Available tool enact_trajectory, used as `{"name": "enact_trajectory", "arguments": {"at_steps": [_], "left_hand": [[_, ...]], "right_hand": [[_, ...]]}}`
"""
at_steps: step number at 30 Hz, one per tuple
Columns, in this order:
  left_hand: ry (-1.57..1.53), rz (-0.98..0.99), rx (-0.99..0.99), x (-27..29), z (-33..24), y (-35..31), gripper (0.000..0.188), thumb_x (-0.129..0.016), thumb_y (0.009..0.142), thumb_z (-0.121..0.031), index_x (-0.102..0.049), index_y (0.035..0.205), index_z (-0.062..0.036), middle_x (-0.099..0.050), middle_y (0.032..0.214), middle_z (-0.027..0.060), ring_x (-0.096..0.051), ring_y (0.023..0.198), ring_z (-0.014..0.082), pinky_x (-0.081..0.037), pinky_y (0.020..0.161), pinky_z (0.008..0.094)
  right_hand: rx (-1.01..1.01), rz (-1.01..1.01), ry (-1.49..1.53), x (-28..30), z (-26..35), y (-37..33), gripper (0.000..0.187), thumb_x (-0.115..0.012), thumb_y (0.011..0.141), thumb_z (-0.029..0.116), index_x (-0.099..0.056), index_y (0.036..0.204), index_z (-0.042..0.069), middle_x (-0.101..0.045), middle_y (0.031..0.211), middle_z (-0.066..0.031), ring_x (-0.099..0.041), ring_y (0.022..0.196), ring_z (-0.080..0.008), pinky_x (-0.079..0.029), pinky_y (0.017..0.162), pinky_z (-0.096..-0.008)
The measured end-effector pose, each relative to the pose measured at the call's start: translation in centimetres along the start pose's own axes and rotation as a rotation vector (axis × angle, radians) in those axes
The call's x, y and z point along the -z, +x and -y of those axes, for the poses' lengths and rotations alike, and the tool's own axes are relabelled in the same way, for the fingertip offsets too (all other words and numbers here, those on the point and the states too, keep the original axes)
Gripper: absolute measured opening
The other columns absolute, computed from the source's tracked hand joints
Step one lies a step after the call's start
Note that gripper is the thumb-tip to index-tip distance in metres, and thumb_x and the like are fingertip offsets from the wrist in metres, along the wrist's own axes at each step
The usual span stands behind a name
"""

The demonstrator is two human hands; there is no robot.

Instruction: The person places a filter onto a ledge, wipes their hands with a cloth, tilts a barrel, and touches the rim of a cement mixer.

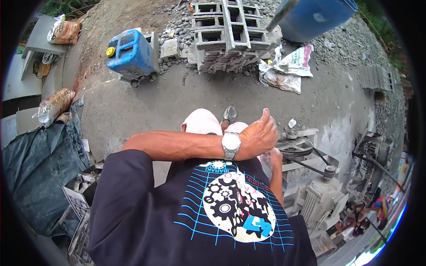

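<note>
My left forearm lies across my body, with a silver wristwatch (231,144) at the wrist. My left hand (258,136) is closed, seen from its back, its thumb pointing up and its fingers curled away from view; whatever it may hold is hidden. Just below and partly behind it is my right hand (275,157), its fingers bent in. A pale, whitish patch shows beside that hand, too unclear to name. Both hands are close to a belt pulley (296,148) on a dusty machine frame, apart from it as far as I can see.
An electric motor (313,201) stands below the pulley. Ahead are stacked concrete blocks (237,26), a blue jerrycan (131,53), a blue drum (317,20) and empty sacks (288,68) on the ground. A dark tarp (37,173) covers things at left. People (364,217) are at the lower right.
</note>
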State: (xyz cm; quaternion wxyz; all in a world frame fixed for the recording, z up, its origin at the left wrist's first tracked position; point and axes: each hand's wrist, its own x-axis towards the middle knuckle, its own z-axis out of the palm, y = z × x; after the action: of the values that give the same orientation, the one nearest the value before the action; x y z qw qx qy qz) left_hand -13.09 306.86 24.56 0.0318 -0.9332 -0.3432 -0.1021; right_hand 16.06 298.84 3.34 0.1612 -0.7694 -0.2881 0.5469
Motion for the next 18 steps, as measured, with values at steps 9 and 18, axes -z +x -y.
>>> {"name": "enact_trajectory", "arguments": {"at_steps": [9,18], "left_hand": [[-0.084,0.025,-0.287,0.3,1.3,15.3,0.031,-0.052,0.083,-0.022,-0.064,0.098,0.0024,-0.064,0.092,0.0169,-0.059,0.097,0.0333,-0.037,0.097,0.0554],[-0.038,0.068,-0.531,-1.6,3.7,23.7,0.034,-0.053,0.083,-0.024,-0.067,0.099,0.0026,-0.065,0.1,0.0192,-0.059,0.102,0.0385,-0.035,0.101,0.0564]], "right_hand": [[0.288,-0.212,0.263,8.4,7.5,5.9,0.037,-0.057,0.09,0.031,-0.063,0.105,-0.003,-0.062,0.081,-0.0031,-0.056,0.067,-0.0128,-0.04,0.057,-0.0285],[0.031,-0.287,0.275,5.6,5.6,6.0,0.036,-0.057,0.09,0.031,-0.063,0.103,-0.003,-0.062,0.08,-0.0032,-0.056,0.066,-0.0127,-0.041,0.056,-0.0283]]}}
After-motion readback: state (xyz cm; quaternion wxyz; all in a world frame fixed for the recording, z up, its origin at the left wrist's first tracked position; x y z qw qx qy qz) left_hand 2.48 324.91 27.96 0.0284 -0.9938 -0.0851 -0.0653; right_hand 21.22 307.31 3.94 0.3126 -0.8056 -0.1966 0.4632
